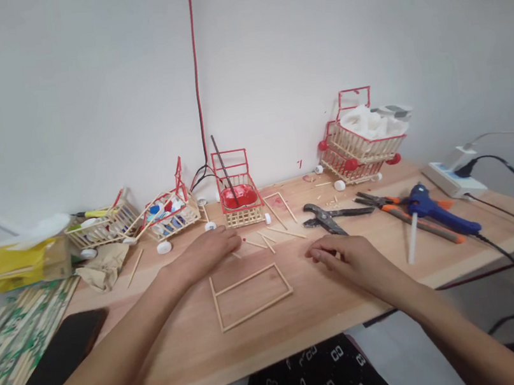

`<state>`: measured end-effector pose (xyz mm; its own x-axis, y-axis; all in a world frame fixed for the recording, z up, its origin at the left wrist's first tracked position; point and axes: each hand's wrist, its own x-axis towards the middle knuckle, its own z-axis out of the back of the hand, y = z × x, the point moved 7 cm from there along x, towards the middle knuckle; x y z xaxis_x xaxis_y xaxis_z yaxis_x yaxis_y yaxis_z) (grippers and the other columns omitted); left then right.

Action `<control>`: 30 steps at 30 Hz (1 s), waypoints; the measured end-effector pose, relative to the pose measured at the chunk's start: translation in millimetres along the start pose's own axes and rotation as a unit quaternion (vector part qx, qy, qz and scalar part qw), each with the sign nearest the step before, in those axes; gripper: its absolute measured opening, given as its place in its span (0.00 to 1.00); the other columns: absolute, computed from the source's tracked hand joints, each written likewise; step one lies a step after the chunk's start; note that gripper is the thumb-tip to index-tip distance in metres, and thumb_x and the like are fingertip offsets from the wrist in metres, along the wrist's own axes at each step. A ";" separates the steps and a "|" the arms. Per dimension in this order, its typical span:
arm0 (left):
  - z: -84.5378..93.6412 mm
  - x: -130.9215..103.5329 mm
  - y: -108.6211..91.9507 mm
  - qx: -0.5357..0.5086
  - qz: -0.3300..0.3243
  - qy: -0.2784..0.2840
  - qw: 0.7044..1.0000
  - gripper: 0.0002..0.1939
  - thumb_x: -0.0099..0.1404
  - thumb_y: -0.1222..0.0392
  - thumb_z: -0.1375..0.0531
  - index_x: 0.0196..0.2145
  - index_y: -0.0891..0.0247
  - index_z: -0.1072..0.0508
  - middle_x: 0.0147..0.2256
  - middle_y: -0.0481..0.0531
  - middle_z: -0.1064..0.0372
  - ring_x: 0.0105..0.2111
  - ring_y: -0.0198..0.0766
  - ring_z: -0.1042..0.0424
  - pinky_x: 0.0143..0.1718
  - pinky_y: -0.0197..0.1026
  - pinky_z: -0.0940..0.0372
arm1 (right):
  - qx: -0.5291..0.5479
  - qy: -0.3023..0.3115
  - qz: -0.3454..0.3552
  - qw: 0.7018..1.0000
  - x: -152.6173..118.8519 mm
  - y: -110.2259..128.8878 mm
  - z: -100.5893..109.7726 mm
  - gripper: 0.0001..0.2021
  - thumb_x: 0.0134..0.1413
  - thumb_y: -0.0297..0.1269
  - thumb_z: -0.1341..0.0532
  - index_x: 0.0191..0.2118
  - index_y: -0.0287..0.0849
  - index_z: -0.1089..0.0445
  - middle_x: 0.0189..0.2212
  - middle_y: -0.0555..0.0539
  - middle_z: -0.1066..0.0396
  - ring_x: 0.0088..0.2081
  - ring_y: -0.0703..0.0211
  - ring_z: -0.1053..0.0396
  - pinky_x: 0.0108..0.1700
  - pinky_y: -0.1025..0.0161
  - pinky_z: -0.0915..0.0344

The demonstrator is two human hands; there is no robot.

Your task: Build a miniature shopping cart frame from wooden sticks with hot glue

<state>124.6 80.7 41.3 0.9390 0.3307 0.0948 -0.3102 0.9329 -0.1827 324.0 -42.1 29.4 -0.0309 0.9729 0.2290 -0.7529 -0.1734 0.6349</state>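
My left hand (212, 250) is low over the tabletop with its fingers stretched out, beside several loose wooden sticks (264, 239). No held thing shows in it. My right hand (347, 259) rests on the table, fingers loosely bent and apart, holding nothing. Between and in front of the hands lies a flat rectangular frame (255, 310) made of thin sticks; one stick end juts out at its upper left corner. Just past the left hand stands a small stick cart (244, 217) with a red handle, carrying a red-stained container (238, 196) and a dark slim rod.
Pliers-like cutters (325, 215), orange-handled pliers (399, 210) and a blue glue gun (438, 210) with a white glue stick lie rightward, near a power strip (458, 178). More stick carts (360, 151) line the wall. A black phone (54, 358) and bundled sticks (13, 338) are left.
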 end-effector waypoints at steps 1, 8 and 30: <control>0.9 -1.0 -0.1 -0.010 0.016 -0.021 1.000 0.08 0.64 0.67 0.48 0.31 0.62 0.31 0.35 0.52 0.31 0.36 0.40 0.36 0.38 0.41 0.44 | 0.005 -0.004 0.001 1.000 2.4 1.0 -1.1 0.13 0.61 0.39 0.47 0.35 0.43 0.26 0.35 0.47 0.24 0.36 0.57 0.30 0.38 0.63 0.38; -17.6 -8.4 -26.2 -0.355 0.204 -0.092 0.908 0.10 0.58 0.64 0.42 0.39 0.64 0.27 0.25 0.47 0.33 0.25 0.33 0.36 0.28 0.36 0.42 | 0.053 -0.002 -0.006 0.999 27.1 10.6 -14.1 0.11 0.59 0.34 0.46 0.30 0.41 0.28 0.30 0.48 0.25 0.33 0.60 0.31 0.36 0.65 0.40; -37.7 -22.7 -15.9 -0.591 0.277 -0.235 0.720 0.17 0.53 0.55 0.34 0.37 0.67 0.28 0.31 0.51 0.28 0.30 0.33 0.30 0.33 0.36 0.37 | 0.424 0.046 -0.132 0.895 43.2 30.8 -67.0 0.16 0.47 0.49 0.35 0.30 0.40 0.33 0.25 0.51 0.31 0.23 0.70 0.39 0.21 0.73 0.48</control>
<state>113.9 53.0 5.1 0.4788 0.8768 -0.0441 -0.0131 -0.0431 -0.9990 255.4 4.8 9.5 -0.0091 0.9988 -0.0480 0.0274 0.0482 0.9985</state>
